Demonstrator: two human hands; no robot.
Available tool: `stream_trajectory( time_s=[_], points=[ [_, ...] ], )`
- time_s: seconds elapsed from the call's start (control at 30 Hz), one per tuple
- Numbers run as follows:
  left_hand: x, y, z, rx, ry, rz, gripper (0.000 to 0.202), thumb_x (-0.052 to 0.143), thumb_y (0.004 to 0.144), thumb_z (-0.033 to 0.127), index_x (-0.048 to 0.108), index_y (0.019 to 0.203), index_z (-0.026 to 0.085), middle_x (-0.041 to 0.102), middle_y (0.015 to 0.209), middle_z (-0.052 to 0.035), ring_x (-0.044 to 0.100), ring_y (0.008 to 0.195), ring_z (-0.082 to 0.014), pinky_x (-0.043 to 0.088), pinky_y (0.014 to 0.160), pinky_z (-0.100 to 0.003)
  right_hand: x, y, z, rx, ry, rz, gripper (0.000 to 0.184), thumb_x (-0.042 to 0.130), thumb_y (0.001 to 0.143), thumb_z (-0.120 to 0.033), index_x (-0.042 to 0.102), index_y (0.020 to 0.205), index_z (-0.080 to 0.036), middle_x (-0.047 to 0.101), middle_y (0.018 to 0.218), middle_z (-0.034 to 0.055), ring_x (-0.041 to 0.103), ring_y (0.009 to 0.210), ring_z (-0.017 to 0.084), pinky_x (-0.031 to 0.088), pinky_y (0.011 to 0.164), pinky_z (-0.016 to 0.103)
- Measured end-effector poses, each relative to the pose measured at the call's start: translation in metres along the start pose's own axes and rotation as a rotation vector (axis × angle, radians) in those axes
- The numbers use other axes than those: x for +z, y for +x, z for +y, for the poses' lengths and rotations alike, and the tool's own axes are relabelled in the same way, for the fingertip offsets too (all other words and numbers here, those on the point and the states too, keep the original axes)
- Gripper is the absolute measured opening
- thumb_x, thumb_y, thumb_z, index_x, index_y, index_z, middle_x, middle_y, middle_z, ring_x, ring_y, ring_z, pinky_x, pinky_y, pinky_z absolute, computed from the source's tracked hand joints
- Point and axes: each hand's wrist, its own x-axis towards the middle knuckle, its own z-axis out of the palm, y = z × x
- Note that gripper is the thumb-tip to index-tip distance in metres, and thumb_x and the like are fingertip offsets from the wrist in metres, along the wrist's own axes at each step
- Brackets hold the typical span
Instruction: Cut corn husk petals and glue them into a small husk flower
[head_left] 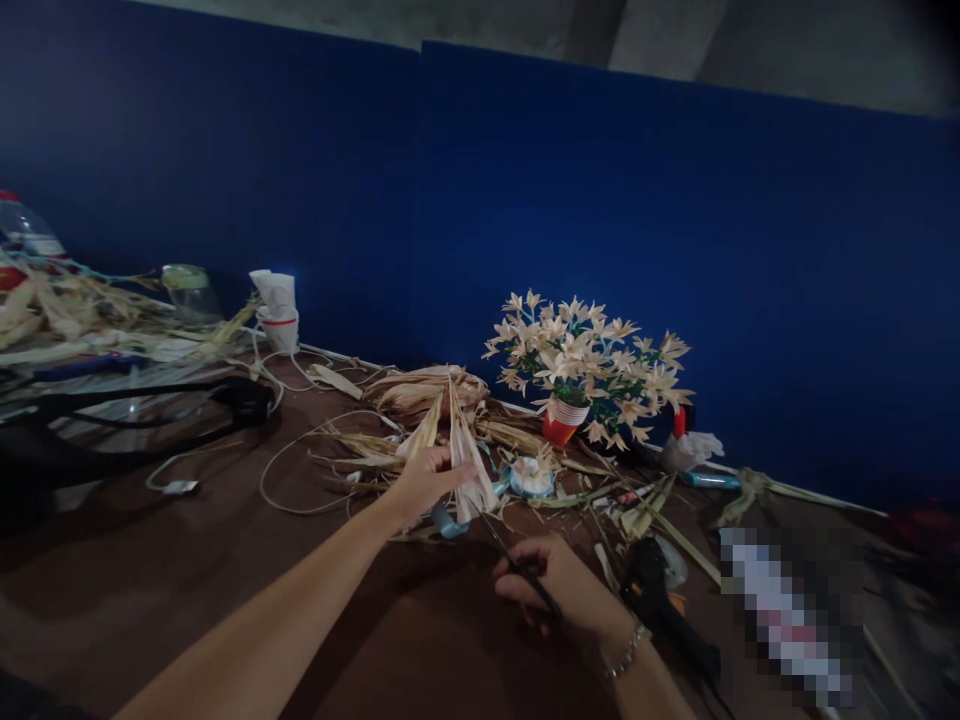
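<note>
Above the brown tabletop (427,630), the left hand (424,487) has thumb and fingers pinched on a pale dried husk (466,450), fanning wide at its lower end. Over to the right hand (551,580), fingers wrapped around the black scissors (498,540), tip right by that lower edge; whether the blades are parted, I can't tell. Beyond lies a heap of husks (427,388); right of it, cream flowers (574,355) rise from a red-and-white pot (562,424), and a black glue gun (651,578) rests near the right wrist.
</note>
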Motion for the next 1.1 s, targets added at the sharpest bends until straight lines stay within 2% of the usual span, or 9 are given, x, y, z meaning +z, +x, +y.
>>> stream_trajectory(
  time_s=[0.43,0.73,1.1],
  points=[
    [0.0003,0.0007,-0.0021,-0.028,-0.025,0.003,0.025,0.071,0.058,0.035,0.068,0.070,0.013,0.064,0.061,-0.0017,0.054,0.054,-0.0139,0.041,0.052,-0.022,0.0002,0.0006,0.0009,-0.003,0.001,0.015,0.034,0.068,0.060,-0.042,0.061,0.076,-0.012,0.048,0.048,-0.0054,0.040,0.036,0.004,0.030,0.030,0.013],
    [0.0030,-0.0007,-0.0016,0.077,0.009,0.063,0.022,0.068,0.061,0.035,0.068,0.067,0.013,0.063,0.060,-0.0017,0.054,0.055,-0.0130,0.040,0.054,-0.021,-0.0004,-0.0030,-0.0053,-0.034,-0.016,0.050,0.036,0.067,0.060,-0.045,0.061,0.072,-0.012,0.044,0.043,-0.0067,0.034,0.033,0.003,0.023,0.030,0.014],
    [0.0054,-0.0013,-0.0030,0.118,0.016,0.108,0.022,0.067,0.064,0.034,0.066,0.066,0.012,0.060,0.057,-0.0003,0.050,0.051,-0.0098,0.037,0.051,-0.019,-0.0019,-0.0021,-0.0055,-0.053,-0.037,0.077,0.035,0.067,0.061,-0.045,0.061,0.070,-0.012,0.042,0.040,-0.0072,0.032,0.032,0.003,0.022,0.031,0.015]
  ],
)
